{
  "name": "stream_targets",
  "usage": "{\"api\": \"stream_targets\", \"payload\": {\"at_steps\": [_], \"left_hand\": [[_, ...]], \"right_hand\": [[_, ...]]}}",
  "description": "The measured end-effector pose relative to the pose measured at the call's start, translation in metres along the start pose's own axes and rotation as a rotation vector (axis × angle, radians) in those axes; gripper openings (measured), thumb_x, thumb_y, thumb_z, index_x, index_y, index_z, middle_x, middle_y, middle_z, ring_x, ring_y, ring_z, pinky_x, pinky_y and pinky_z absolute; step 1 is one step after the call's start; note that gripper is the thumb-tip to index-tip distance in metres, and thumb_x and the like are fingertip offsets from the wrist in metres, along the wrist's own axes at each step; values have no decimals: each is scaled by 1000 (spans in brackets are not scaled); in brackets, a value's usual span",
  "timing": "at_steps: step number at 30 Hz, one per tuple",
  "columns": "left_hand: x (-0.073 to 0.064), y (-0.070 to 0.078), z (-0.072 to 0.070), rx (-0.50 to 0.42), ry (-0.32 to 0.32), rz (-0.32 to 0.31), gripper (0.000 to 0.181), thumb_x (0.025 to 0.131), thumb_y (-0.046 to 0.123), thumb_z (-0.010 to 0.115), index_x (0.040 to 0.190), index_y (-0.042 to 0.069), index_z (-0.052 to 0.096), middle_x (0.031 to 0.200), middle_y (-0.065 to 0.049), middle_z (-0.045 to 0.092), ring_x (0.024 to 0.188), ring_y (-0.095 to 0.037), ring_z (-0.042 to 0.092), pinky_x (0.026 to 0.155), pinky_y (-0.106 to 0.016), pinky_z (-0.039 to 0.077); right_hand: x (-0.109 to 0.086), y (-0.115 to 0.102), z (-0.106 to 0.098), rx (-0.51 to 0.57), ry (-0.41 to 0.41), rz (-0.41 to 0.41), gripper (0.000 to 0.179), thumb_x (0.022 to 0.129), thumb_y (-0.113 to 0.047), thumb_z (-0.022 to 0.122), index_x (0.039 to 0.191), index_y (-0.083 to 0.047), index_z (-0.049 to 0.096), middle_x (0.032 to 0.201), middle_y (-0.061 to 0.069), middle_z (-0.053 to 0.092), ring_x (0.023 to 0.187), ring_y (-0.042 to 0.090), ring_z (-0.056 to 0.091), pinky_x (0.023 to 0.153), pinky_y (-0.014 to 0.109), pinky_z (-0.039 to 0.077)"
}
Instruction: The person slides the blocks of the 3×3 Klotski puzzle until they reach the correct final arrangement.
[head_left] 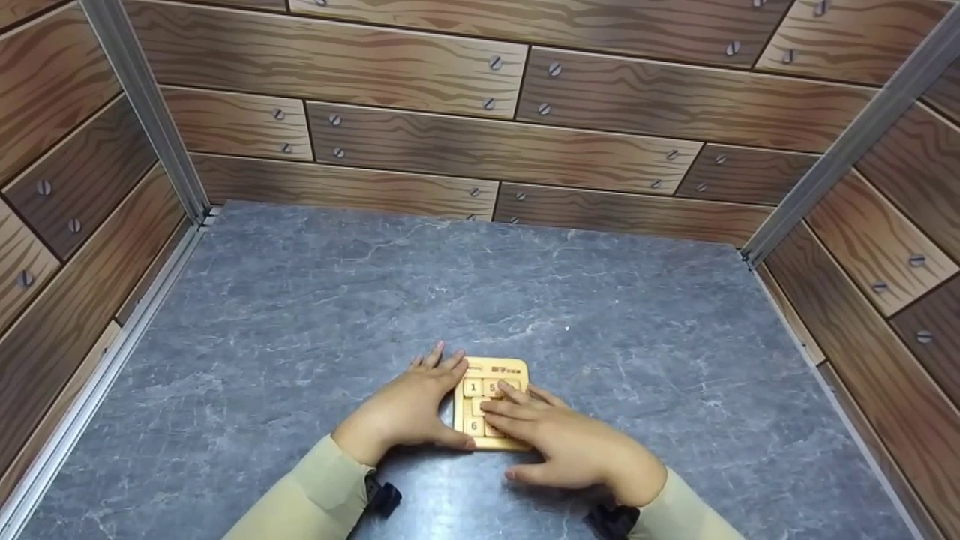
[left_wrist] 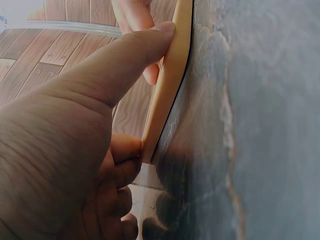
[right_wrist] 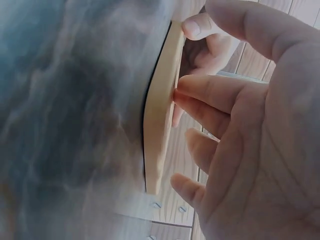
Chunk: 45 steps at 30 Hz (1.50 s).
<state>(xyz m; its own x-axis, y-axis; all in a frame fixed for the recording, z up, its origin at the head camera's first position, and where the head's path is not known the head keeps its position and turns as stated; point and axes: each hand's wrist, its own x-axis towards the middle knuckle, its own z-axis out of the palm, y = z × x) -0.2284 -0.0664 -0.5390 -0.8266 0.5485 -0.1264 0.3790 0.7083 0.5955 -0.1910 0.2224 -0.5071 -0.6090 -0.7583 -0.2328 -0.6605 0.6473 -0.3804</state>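
Note:
A yellow sliding number puzzle point(head_left: 496, 363) lies flat on the table, with tiles marked 1, 5 and 6 showing; the fingers hide other tiles. Along its left side my left hand point(head_left: 409, 405) holds the frame, thumb at the near left corner and index finger by the far left corner. My right hand point(head_left: 577, 444) reaches over from the right, its index and middle fingertips touching the tiles while the thumb stays off the board. In the right wrist view, the two fingertips meet the top face of the puzzle point(right_wrist: 159, 115), and the other fingers are apart from it.
The grey marbled tabletop point(head_left: 420, 285) stretches around the puzzle. Wood-patterned panels point(head_left: 420, 135) stand at the back and both sides, joined by metal corner posts point(head_left: 150, 112). Dark straps with small devices point(head_left: 384, 499) sit at the wrists.

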Motion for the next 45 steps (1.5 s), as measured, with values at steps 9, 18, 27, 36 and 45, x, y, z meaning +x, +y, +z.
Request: {"api": "stream_targets", "payload": {"at_steps": [9,18,27,36,45], "left_hand": [[0,0,0,-8,-1,-3,131,78,70,95,178,10,34,189,-4,26,180,-36,11,147,-61,15],[0,1,-1,3,3,1,132,77,68,96,178,10,34,189,-6,27,179,-38,12,147,-61,15],[0,1,0,4,5,4,132,77,69,96,178,9,35,189,-6,26,179,-38,12,147,-61,14],[0,0,0,4,5,5,132,77,69,96,177,9,35,189,-6,26,179,-38,12,147,-61,15],[0,-1,0,-10,7,3,132,77,69,95,178,10,35,189,-6,25,179,-38,11,147,-62,15]], "right_hand": [[-12,5,-13,-7,55,21,78,107,-52,72,172,-14,50,181,1,46,175,30,33,142,68,24],[-13,2,-16,-20,40,46,73,107,-51,73,169,-17,56,180,1,48,174,29,36,143,65,27],[-6,-1,-5,-14,17,-9,80,107,-57,69,174,-20,47,187,-10,34,178,26,24,144,63,25],[-10,1,-11,22,5,54,78,107,-53,72,172,-18,50,182,-5,44,176,27,31,145,64,21],[-11,-8,-11,-55,21,18,76,107,-53,72,172,-20,50,183,-2,43,175,25,32,144,61,25]]}}
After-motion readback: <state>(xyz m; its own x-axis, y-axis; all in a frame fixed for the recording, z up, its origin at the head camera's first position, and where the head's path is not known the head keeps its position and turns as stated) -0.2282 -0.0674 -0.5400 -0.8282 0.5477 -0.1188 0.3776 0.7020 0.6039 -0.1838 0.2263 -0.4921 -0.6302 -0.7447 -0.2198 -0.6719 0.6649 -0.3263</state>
